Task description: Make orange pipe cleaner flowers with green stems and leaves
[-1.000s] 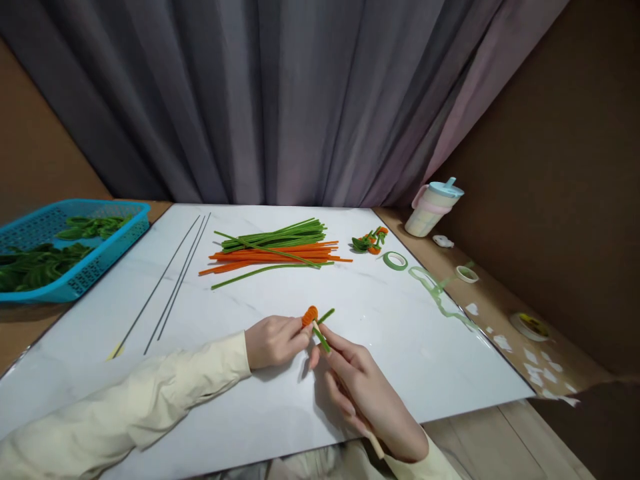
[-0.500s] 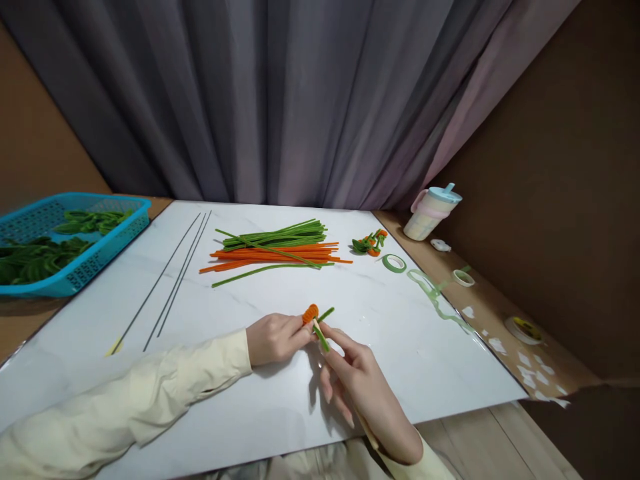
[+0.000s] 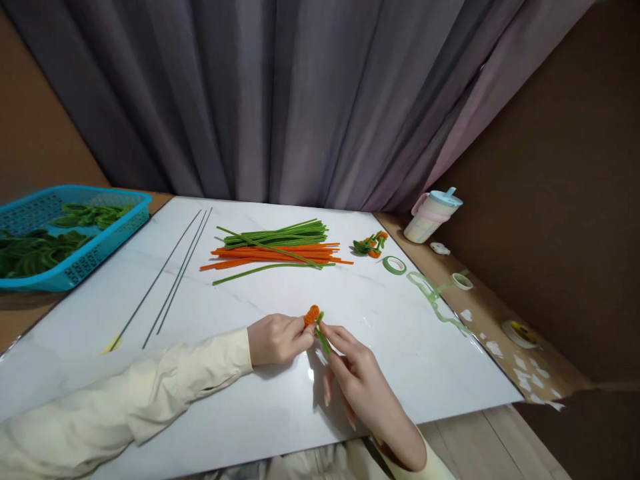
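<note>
Above the front part of the white board, my left hand (image 3: 278,339) pinches a small orange coil of pipe cleaner (image 3: 312,315) between thumb and fingertips. Short green pipe cleaner (image 3: 324,341) crosses just right of the coil, one end pointing up and the other down toward me. My right hand (image 3: 357,373) has its index finger and thumb closed on this green piece, its lower fingers hanging loosely curled. Fingertips hide where green and orange meet. Farther back lie bundles of green pipe cleaners (image 3: 280,233) and orange pipe cleaners (image 3: 275,255).
Several small orange-and-green pieces (image 3: 370,245) lie by a green tape roll (image 3: 395,265). Three thin dark rods (image 3: 175,273) rest at left, beside a blue basket (image 3: 80,270) of green leaf shapes. A lidded cup (image 3: 433,217), tape rolls and paper scraps line the right side.
The upper green end, which stuck out to the right, now stands shorter and more upright against the orange coil. My right fingertips have shifted slightly, and the view has moved a little.
</note>
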Action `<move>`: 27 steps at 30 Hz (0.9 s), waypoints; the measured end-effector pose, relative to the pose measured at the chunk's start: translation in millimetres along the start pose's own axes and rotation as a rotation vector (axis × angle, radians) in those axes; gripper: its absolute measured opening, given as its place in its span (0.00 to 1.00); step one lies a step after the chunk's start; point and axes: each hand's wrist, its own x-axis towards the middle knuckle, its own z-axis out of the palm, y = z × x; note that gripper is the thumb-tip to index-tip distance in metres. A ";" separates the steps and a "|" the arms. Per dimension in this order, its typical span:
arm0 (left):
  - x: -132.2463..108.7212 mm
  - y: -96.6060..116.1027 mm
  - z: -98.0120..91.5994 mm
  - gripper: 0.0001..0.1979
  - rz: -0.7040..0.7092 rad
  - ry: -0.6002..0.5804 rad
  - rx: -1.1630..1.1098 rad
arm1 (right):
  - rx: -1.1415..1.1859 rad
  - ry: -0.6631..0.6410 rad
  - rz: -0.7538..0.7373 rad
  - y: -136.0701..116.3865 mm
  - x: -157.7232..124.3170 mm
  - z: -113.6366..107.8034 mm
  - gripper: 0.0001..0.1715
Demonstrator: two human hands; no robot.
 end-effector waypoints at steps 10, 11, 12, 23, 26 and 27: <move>-2.7 0.5 4.0 0.05 -0.045 0.045 -0.039 | 0.099 0.018 0.042 1.2 1.2 -1.4 0.23; -3.0 0.7 4.5 0.05 -0.051 0.047 -0.047 | 0.102 0.016 0.038 1.3 1.2 -1.3 0.23; -3.5 0.8 5.0 0.05 -0.056 0.049 -0.057 | 0.099 0.010 0.028 1.4 1.1 -1.3 0.23; -3.0 3.0 5.6 0.03 -0.184 0.048 -0.229 | -0.039 -0.014 -0.086 4.9 0.7 -5.9 0.26; -0.4 4.3 2.3 0.07 -0.287 0.042 -0.312 | -0.016 -0.007 -0.068 2.9 1.1 -6.2 0.23; 0.3 4.8 1.2 0.08 -0.329 0.035 -0.342 | -0.012 -0.009 -0.059 2.2 1.1 -6.5 0.23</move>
